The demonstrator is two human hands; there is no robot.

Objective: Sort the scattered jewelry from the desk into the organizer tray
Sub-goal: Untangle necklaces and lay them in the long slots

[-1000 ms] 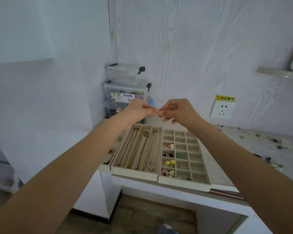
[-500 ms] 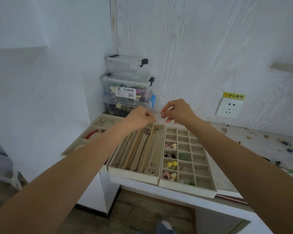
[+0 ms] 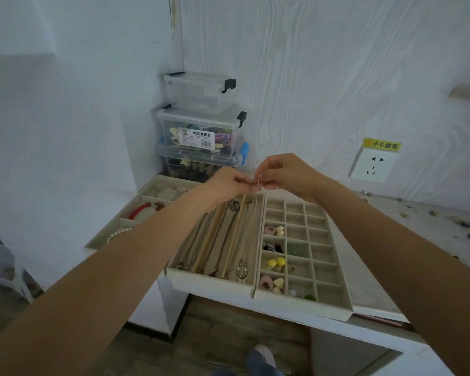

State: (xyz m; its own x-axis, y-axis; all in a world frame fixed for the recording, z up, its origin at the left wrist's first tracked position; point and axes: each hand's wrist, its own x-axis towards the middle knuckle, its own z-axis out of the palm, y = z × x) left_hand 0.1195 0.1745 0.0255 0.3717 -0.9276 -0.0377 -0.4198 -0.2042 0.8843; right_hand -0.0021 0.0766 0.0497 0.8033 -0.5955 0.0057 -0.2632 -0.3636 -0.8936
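Fingers (image 3: 243, 183) of the left hand (image 3: 228, 184) and of the right hand (image 3: 285, 172) meet at frame centre, both pinching a thin silver chain (image 3: 255, 207) that hangs down toward the far end of the necklace tray's (image 3: 215, 283) rightmost slot. At 3 o'clock of that tray, touching it, sits a grid tray (image 3: 345, 294) with small coloured pieces in its left columns. Loose jewelry (image 3: 432, 213) lies scattered on the tabletop (image 3: 364, 280) at 3 o'clock. Stacked clear boxes (image 3: 201, 131) stand at 12 o'clock against the wall.
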